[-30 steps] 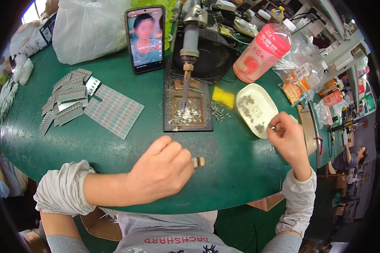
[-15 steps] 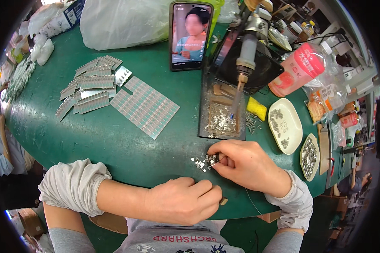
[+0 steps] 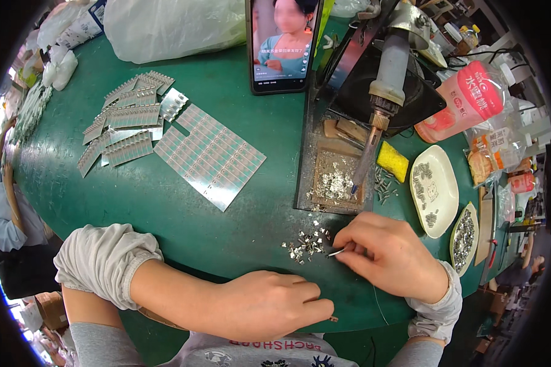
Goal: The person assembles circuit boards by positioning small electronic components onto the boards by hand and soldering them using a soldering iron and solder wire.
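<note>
My right hand (image 3: 392,254) is closed in a pinch just right of a loose pile of tiny silvery metal pieces (image 3: 307,243). A thin whitish sliver with a dark tip (image 3: 335,252) sticks out from its fingertips. Below this hand a fine wire (image 3: 381,304) trails toward the table edge; its upper end is hidden. Closer to me, my left hand (image 3: 275,304) is curled, palm down, over the table's front edge. A small brownish end (image 3: 333,318) peeks out by its fingers; the rest of it is covered.
A soldering iron (image 3: 378,116) on a stand points down at a tray of metal bits (image 3: 315,189). A yellow sponge (image 3: 393,161), a cream dish (image 3: 452,211) and a leaf-shaped dish (image 3: 473,214) sit rightward. Left lie metal strips (image 3: 131,116) and a gridded sheet (image 3: 211,156); behind stands a phone (image 3: 280,85).
My right hand has drawn away rightward from the pile, where it was pinching dark pieces. The small pieces now lie more spread out. My left hand has shifted slightly toward me.
</note>
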`<state>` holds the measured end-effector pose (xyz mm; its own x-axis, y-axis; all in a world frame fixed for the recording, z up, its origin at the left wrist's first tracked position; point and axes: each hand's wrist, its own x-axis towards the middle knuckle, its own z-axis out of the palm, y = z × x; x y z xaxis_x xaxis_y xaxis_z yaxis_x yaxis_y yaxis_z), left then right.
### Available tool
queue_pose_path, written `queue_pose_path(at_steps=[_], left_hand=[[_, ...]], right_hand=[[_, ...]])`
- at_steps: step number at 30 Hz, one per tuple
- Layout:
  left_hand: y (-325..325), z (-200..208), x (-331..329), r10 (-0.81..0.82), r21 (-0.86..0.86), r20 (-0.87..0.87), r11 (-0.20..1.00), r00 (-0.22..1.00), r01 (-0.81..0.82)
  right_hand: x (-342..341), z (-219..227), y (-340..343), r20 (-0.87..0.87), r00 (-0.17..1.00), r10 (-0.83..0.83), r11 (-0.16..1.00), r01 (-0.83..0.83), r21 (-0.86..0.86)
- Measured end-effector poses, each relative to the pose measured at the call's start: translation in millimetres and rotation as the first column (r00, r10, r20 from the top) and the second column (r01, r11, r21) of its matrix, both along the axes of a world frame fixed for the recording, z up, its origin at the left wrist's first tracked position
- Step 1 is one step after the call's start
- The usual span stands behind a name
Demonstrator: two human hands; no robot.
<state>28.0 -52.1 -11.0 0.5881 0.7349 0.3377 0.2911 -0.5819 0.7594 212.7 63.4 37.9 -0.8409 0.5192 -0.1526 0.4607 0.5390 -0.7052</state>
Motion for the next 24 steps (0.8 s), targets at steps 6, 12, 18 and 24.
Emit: queue_pose_path(at_steps=[6,12,18,24], left_hand=[[8.3,4.7,-6.8,0.06,-0.287,0.111,0.958,0.992,-0.026],[22.3,17.0,-17.7,0.1,-0.611,0.085,0.791,0.991,-0.027],[11.9,4.1,-11.4,0.074,-0.445,0.107,0.895,0.992,-0.019],[15.3,6.6,-13.0,0.051,-0.477,0.1,0.879,0.994,0.002]], right_hand=[[-0.9,-11.4,-3.7,-0.03,0.997,0.069,0.997,-0.068,0.041],[-0.2,-5.4,-4.5,-0.003,1.0,0.015,1.0,-0.015,0.024],[-4.8,-12.8,-12.2,-0.053,0.998,-0.038,0.997,0.041,0.061],[-5.4,-18.7,-10.6,-0.096,0.995,-0.028,0.996,0.036,0.082]])
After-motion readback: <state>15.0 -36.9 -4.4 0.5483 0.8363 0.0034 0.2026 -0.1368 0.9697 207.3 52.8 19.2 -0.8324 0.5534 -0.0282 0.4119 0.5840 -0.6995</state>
